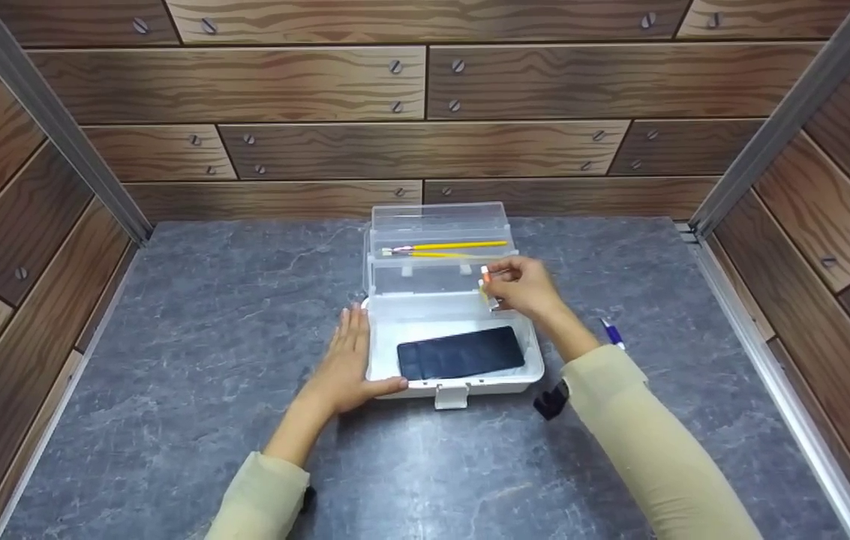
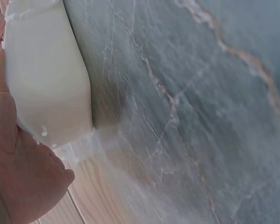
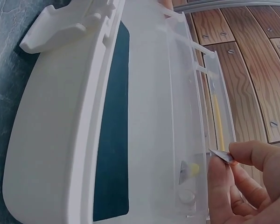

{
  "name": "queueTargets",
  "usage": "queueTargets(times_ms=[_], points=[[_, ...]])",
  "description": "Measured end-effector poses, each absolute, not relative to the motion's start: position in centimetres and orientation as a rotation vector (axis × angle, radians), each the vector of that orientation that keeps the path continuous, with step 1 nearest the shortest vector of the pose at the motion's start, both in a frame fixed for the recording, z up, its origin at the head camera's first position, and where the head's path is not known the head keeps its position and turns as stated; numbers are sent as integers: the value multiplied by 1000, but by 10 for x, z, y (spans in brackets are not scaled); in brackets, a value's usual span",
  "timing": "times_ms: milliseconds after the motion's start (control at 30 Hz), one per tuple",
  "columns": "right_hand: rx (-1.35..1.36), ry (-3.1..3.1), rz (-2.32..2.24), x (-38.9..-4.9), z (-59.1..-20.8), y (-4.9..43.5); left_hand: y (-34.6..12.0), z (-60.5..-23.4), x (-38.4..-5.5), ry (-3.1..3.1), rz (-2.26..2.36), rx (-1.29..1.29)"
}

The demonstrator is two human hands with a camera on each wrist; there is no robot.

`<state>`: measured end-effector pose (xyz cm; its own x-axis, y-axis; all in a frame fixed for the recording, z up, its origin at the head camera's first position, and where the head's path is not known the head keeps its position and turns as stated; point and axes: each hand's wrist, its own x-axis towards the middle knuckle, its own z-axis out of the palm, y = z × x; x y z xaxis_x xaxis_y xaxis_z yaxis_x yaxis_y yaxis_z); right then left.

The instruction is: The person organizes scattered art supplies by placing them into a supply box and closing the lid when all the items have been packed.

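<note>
A white plastic box point(image 1: 500, 386) stands with its clear compartment lid point(image 1: 440, 217) raised at the back. Inside lies a dark smartphone point(image 1: 462, 354), slightly askew. My left hand point(image 1: 349, 367) rests against the box's left side, fingers straight, thumb along the front rim. Over the back right of the box, my right hand point(image 1: 526, 289) pinches a small pointed metal piece point(image 3: 224, 156) between thumb and fingertips; its exact kind is unclear. Small orange and white bits show at those fingertips in the head view. Another small metal piece with a yellow part point(image 3: 184, 172) appears within the clear section in the right wrist view.
Yellow-handled brushes point(image 1: 462, 244) lie in the raised lid's compartment. A blue-and-white pen point(image 1: 613, 334) lies on the grey marbled table point(image 1: 229, 360), right of the box. Wood-patterned walls point(image 1: 425, 82) and metal rails point(image 1: 770, 367) enclose the table.
</note>
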<state>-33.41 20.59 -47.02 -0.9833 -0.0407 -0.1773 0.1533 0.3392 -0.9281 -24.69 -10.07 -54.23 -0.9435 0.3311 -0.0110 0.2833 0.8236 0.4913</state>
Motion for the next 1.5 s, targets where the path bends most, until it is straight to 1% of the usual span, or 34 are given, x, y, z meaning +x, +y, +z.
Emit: queueTargets(times_ms=[567, 900, 1133, 1500], points=[[85, 2473, -1660, -338, -475, 201, -100, -542, -247, 2891, 787, 469], [130, 2384, -1756, -337, -474, 205, -101, -543, -246, 2881, 790, 459], [108, 2315, -1898, -332, -475, 230, -101, -544, -245, 2897, 789, 474], [182, 2239, -2059, -315, -473, 298, -101, -545, -248, 2893, 802, 489]])
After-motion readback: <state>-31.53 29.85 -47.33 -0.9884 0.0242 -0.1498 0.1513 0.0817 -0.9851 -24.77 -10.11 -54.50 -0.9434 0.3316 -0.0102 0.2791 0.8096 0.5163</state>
